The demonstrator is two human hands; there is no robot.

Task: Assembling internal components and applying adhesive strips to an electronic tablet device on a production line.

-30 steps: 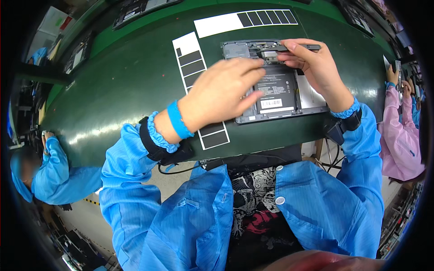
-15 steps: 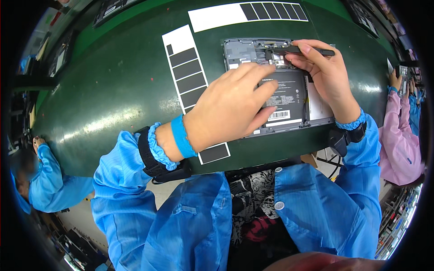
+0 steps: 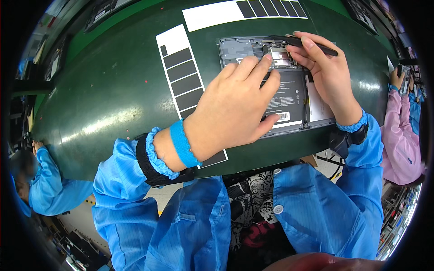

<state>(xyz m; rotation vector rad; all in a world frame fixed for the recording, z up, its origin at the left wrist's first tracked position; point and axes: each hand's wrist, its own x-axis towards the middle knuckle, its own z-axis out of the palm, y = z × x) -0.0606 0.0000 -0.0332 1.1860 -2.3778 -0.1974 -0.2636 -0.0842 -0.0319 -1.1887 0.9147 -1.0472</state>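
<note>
An opened laptop or tablet chassis [image 3: 236, 48] lies on the green table, its inside facing up. A large black battery [image 3: 285, 97] with white printing fills its near part. My right hand [image 3: 327, 67] grips black tweezers [image 3: 312, 44] over the far edge, their tips pointing left. The fingers of my left hand [image 3: 233, 101] are stretched out and partly apart. Its index fingertip rests by the silver circuit area [image 3: 280, 56], and the palm hides the near left of the chassis. What lies under that fingertip cannot be seen.
White sheets with black rectangles lie left of the chassis [image 3: 171, 40] and beyond it [image 3: 212, 17]. The green table [image 3: 99, 90] spreads out to the left. A person in a blue sleeve [image 3: 58, 185] sits at far left; another in pink [image 3: 400, 140] works at far right.
My left hand has shifted slightly, its index finger now down at the circuit area. The tweezers in my right hand have tilted, their tips farther toward the far edge.
</note>
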